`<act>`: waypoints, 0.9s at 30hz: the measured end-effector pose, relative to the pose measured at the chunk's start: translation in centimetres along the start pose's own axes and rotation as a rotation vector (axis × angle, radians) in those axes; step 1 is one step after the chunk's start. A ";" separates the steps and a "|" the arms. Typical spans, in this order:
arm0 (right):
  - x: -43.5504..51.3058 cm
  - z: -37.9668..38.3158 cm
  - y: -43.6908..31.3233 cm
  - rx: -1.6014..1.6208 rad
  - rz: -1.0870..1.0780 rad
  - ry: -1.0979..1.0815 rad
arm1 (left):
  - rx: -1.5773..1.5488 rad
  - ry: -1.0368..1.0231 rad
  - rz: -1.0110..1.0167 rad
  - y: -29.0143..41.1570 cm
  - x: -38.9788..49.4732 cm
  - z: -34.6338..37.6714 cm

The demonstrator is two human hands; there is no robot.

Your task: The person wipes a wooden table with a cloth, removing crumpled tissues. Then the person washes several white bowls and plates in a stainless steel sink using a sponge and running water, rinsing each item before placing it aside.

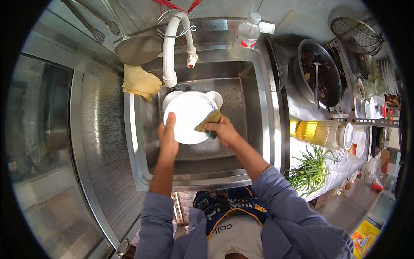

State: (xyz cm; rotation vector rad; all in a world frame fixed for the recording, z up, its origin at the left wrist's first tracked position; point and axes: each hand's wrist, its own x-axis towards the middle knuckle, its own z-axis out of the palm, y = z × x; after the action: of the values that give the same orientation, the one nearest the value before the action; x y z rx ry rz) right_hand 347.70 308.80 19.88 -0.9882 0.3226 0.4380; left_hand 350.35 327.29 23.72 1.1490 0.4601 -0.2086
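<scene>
My left hand (168,134) grips the left rim of a white plate or shallow bowl (189,119), its thumb lying over the edge. The dish is held over a stainless steel sink (255,116) and bears a small blue mark near its upper right rim. In my right hand (223,131) is a yellowish-green scouring pad or cloth (207,121) with a dark green part below, pressed against the dish's right side. Partly hidden behind the dish are two more white dishes, a bowl (172,96) at the left and a smaller cup-like one (216,98) at the right.
A white faucet pipe (169,55) hangs over the sink's far side. Yellow rubber gloves (140,81) drape over the left rim; a plastic bottle (247,35) stands at the back right. On the right counter are a metal basin (300,77), an oil jug (318,132) and green onions (310,171).
</scene>
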 end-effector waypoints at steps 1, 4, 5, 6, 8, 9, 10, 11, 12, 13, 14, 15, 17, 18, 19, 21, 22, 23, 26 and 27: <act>0.2 -0.2 -1.4 -0.195 0.049 -0.024 | 0.129 -0.051 -0.049 1.1 0.5 -0.4; -1.3 4.2 -0.8 0.263 0.111 0.247 | 0.007 0.239 0.029 -0.7 0.9 0.1; -2.0 6.2 -0.3 0.412 0.080 0.329 | -0.167 0.381 0.065 -2.7 0.9 0.6; -1.8 6.8 1.0 0.528 -0.021 0.370 | -0.249 0.399 0.095 -3.6 0.2 1.5; -1.1 4.1 1.5 0.353 0.030 0.294 | -0.204 0.305 0.082 -3.8 -0.3 1.0; -0.3 1.9 1.0 0.189 0.029 0.174 | -0.109 0.189 0.021 -2.8 -0.1 0.3; 0.5 0.0 0.2 0.026 0.029 0.055 | -0.011 0.072 -0.039 -1.1 0.3 -0.2; 0.8 -0.1 -0.7 -0.102 0.032 -0.017 | 0.121 -0.035 -0.042 0.1 0.8 -0.9; 0.2 0.7 -0.5 -0.003 0.079 0.062 | 0.066 0.063 -0.032 -0.4 0.9 -1.2; -0.8 2.6 -0.6 0.091 0.123 0.137 | 0.005 0.161 -0.015 -1.2 1.3 -1.4; -1.4 4.8 -0.5 0.182 0.159 0.208 | -0.060 0.253 0.010 -1.6 1.7 -1.1; -2.2 6.7 0.5 0.414 0.058 0.260 | -0.232 0.353 0.023 -2.2 0.8 1.9; -1.8 5.2 1.6 0.346 0.112 0.220 | -0.107 0.362 0.036 -2.9 0.2 1.7; -1.3 3.1 1.1 0.266 0.171 0.146 | -0.064 0.268 0.050 -3.0 0.6 0.4; -0.7 0.9 0.5 0.115 0.156 0.100 | 0.054 0.174 -0.004 -1.4 0.6 0.2; -0.7 0.5 -0.6 0.043 0.124 0.051 | 0.189 -0.016 -0.007 0.5 1.0 -0.5; -1.3 2.7 -1.3 0.100 0.168 0.083 | 0.104 0.094 -0.019 -0.1 0.9 -1.1; -1.9 4.2 -1.0 0.228 0.182 0.137 | 0.016 0.186 -0.033 -1.2 1.1 -1.1; -2.5 5.3 0.9 0.340 0.126 0.190 | -0.123 0.154 -0.102 -3.4 0.6 -1.1; -2.2 4.5 1.8 0.255 0.078 0.177 | -0.151 0.067 -0.133 -3.5 0.3 -1.7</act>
State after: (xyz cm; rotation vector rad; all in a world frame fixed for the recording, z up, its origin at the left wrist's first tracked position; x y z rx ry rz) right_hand 345.22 313.01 21.90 -0.7678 0.5641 0.3698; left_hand 348.84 327.46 20.14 0.9811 0.6023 -0.2471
